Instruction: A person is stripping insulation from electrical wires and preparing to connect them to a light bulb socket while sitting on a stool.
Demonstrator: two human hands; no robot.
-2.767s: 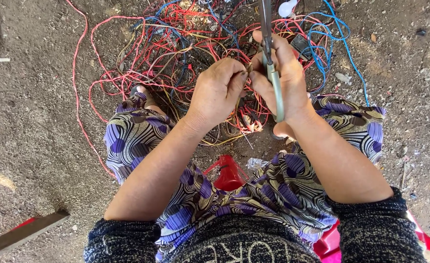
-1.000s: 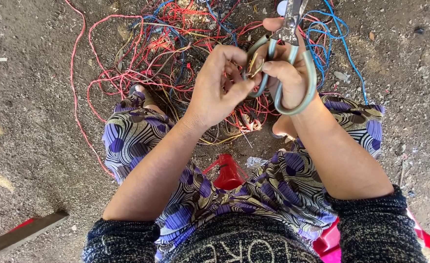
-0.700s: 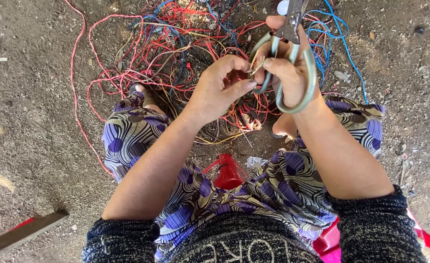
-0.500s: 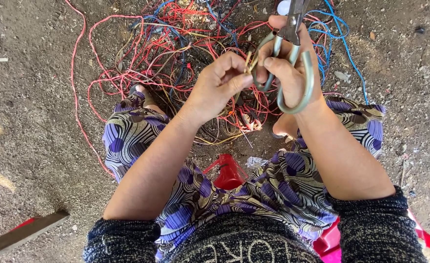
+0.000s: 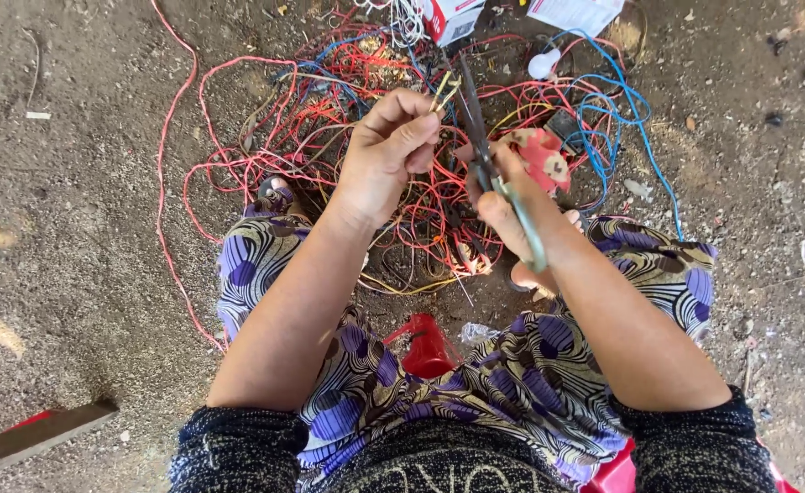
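Since a moment ago the scissors (image 5: 489,169) have turned edge-on, over the wire tangle (image 5: 402,137) on the ground. My right hand (image 5: 512,205) grips them; my left hand (image 5: 389,155) pinches a yellowish wire end (image 5: 445,89). I'd keep that wire taut and nick lightly.

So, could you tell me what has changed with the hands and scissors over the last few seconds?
The right hand turned the scissors from flat, handle loops showing, to edge-on, blades pointing away. The left hand kept pinching the yellowish wire end throughout. The wire tangle on the ground stayed put.
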